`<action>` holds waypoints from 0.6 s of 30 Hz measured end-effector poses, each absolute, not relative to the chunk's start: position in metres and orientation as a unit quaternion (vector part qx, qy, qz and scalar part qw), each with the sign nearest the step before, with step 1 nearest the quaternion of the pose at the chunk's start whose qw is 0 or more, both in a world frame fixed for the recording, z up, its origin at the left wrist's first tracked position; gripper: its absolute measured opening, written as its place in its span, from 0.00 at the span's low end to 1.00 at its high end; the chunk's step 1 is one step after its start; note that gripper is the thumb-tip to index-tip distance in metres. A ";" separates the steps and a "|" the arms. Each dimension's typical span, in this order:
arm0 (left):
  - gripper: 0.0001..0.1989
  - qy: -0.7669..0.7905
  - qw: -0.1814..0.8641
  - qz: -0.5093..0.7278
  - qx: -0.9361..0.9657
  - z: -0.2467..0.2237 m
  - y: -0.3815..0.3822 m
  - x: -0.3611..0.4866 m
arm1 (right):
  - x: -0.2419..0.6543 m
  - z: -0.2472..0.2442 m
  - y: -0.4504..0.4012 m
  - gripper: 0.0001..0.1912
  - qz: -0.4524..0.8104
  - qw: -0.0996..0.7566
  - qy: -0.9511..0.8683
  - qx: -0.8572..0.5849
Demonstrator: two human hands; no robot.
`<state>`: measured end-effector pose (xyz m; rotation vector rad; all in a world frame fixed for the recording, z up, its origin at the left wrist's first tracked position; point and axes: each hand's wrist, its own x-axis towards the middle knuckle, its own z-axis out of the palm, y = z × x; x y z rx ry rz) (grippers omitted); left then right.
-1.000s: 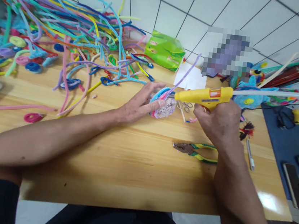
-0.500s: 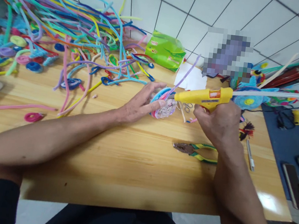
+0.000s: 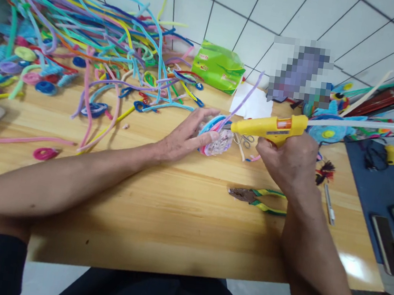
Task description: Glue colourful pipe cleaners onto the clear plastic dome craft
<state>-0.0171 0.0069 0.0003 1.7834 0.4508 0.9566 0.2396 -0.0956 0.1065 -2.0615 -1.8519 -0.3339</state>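
My left hand (image 3: 193, 135) is closed around the side of a round pipe-cleaner coil (image 3: 221, 143) in blue, pink and pale lilac. A loose purple pipe cleaner (image 3: 244, 100) sticks up from it. In my right hand (image 3: 291, 156) is a yellow hot glue gun (image 3: 267, 127), gripped by its handle, with a long white glue stick (image 3: 351, 123) out of its back. The gun's nozzle meets the coil's upper right edge; whether glue is coming out I cannot tell. Behind the coil, partly hidden, lie scissors (image 3: 246, 140). Pliers (image 3: 257, 199) with green-yellow handles lie below my right hand.
Many coloured pipe cleaners (image 3: 90, 24) are heaped at the back left, with small coils before them. A green packet (image 3: 218, 67) and white paper (image 3: 253, 101) lie by the tiled wall. To the right are a pen (image 3: 329, 204), a blue mat (image 3: 368, 187) and a phone (image 3: 388, 245).
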 end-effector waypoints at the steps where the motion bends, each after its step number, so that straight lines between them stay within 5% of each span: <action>1: 0.34 0.188 0.509 0.396 0.740 0.000 0.007 -0.017 | 0.240 0.107 -0.095 0.09 -0.116 0.175 -0.653 -0.728; 18: 0.35 0.193 0.493 0.397 0.750 -0.008 0.009 -0.016 | 0.245 0.108 -0.094 0.06 -0.119 0.178 -0.652 -0.727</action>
